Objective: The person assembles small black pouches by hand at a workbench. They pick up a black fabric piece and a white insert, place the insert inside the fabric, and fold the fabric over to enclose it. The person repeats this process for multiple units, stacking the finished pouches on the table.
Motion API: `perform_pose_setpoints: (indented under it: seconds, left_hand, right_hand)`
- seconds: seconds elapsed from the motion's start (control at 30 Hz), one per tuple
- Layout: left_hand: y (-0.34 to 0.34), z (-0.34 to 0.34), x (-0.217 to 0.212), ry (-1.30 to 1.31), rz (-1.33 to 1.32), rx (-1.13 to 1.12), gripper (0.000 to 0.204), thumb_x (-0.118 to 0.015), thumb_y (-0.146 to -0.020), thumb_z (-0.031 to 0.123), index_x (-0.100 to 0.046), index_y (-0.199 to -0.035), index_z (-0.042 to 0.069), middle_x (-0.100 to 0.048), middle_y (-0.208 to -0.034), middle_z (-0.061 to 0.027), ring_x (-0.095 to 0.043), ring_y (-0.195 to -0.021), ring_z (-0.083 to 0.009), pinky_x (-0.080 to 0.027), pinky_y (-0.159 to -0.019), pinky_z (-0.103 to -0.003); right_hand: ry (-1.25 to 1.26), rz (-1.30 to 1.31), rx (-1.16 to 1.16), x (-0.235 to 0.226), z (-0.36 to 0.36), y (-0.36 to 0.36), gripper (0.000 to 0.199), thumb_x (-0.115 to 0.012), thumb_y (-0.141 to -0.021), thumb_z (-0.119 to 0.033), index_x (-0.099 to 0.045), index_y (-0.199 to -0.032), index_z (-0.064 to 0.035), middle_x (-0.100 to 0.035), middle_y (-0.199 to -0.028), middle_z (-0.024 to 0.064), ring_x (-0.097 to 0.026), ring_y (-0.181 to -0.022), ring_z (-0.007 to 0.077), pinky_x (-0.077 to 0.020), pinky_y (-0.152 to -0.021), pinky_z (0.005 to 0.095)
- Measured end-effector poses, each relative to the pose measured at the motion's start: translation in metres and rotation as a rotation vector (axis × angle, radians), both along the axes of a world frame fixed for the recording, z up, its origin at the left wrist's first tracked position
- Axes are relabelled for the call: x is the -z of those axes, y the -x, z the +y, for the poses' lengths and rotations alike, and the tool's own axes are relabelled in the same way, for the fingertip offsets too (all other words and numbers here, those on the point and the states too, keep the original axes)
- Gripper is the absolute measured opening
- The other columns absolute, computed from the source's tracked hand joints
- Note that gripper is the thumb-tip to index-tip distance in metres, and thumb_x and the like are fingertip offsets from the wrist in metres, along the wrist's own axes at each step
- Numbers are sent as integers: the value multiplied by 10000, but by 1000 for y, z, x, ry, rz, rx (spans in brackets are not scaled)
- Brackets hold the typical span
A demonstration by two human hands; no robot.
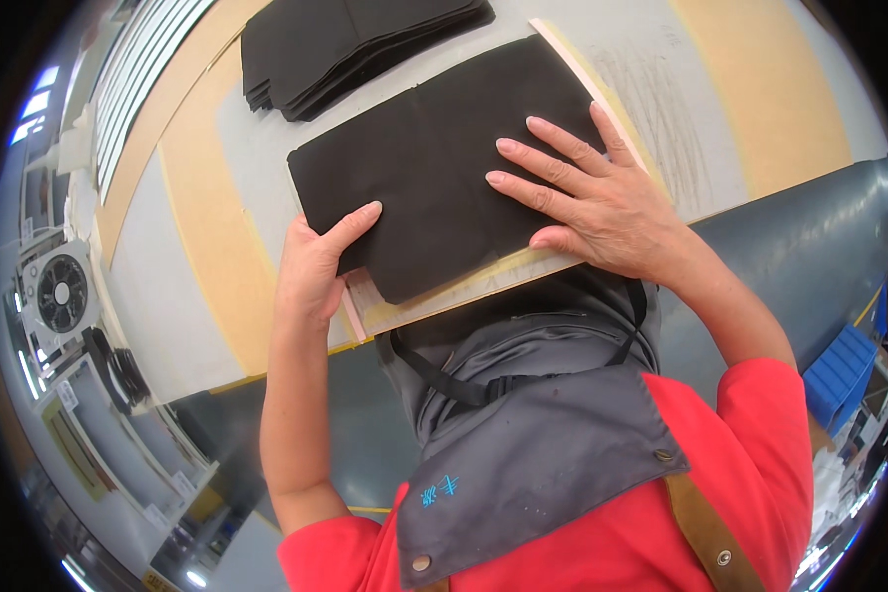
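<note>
A flat black fabric panel (434, 158) with a notched near-left corner lies on the table in front of me. My left hand (318, 259) grips its left edge, thumb on top and the other fingers hidden beneath. Spread flat over the panel's right part is my right hand (592, 202), its fingers apart and pressing on the surface. Pale strips (602, 94) run along the panel's right side and show by its near-left corner. Beyond it sits a stack of similar black panels (355, 44).
The light table (192, 326) carries yellowish tape bands (202, 227), and its near edge runs just before my apron (533, 474). A fan (62, 292) stands off to the left, near a dark coiled bundle (113, 370). Blue bins (839, 375) are at the right.
</note>
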State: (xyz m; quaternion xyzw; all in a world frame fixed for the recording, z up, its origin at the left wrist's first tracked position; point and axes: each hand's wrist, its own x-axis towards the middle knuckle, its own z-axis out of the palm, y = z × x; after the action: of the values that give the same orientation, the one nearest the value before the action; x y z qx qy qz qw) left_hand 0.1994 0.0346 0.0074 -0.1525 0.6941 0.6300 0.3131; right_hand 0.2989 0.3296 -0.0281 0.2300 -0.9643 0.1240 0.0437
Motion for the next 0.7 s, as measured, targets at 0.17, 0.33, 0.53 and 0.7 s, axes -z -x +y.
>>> perform_pose_setpoints:
  seconds: [0.17,0.33,0.53,0.7]
  left_hand:
    - [0,2,-2,20,-14,5,373,-796,-858,105,-642,-1166,-39,-712,-1055,-128,-706,-913,-197,-605,-794,-354]
    - [1,3,-3,28,-24,6,392,-810,-848,118,-642,-1167,-36,-710,-1063,-127,-704,-921,-201,-606,-803,-372]
    - [0,2,-1,26,-9,2,402,-810,-845,111,-637,-1177,-36,-707,-1080,-129,-702,-944,-214,-606,-811,-385]
    - [0,4,-4,16,-21,0,400,-807,-845,107,-635,-1173,-43,-708,-1081,-133,-702,-952,-211,-606,-818,-387]
  right_hand:
    - [-14,-10,-1,-1,1,0,600,-530,-947,-577,-498,-1479,-302,-445,-1558,-44,-340,-1480,212,-162,-1236,583]
    - [-26,-26,-1,-1,1,0,606,-510,-953,-587,-491,-1486,-300,-436,-1566,-45,-333,-1484,212,-158,-1237,582]
    - [-36,-26,-6,-3,2,0,619,-504,-953,-591,-482,-1495,-295,-432,-1570,-47,-331,-1484,222,-157,-1235,580]
    - [-45,-33,-10,-4,2,0,624,-499,-955,-593,-469,-1504,-298,-426,-1573,-49,-328,-1486,225,-153,-1236,584]
